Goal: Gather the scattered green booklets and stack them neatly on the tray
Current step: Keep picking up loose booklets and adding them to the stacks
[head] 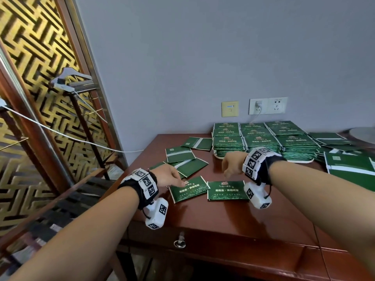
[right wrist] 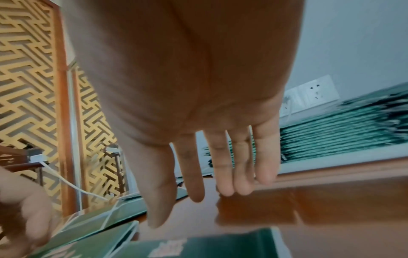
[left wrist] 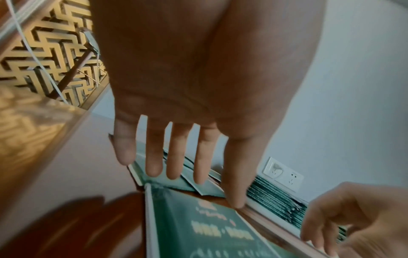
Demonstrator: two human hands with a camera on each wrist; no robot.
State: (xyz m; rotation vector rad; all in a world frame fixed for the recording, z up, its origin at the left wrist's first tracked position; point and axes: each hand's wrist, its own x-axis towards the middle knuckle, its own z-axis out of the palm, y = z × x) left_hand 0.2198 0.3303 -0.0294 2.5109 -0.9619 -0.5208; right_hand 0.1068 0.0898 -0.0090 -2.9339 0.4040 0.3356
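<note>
Two green booklets lie face up near the table's front: the left booklet [head: 189,190] and the right booklet [head: 227,190]. My left hand [head: 176,180] is over the left booklet's top corner. Its fingers [left wrist: 174,157] are straight and spread, and I cannot tell if they touch it. My right hand [head: 229,173] hovers just behind the right booklet [right wrist: 198,244] with straight fingers [right wrist: 223,171], holding nothing. Behind the hands, a white tray [head: 304,160] carries neat stacks of green booklets [head: 261,138]. More loose booklets [head: 179,154] lie face down at the left.
Other loose booklets [head: 349,167] are piled to the right of the tray. Wall sockets [head: 267,105] and a switch [head: 230,108] sit behind the table. A white cable [head: 60,132] runs left past a gold lattice screen [head: 40,78]. A key [head: 179,242] sticks out of the drawer.
</note>
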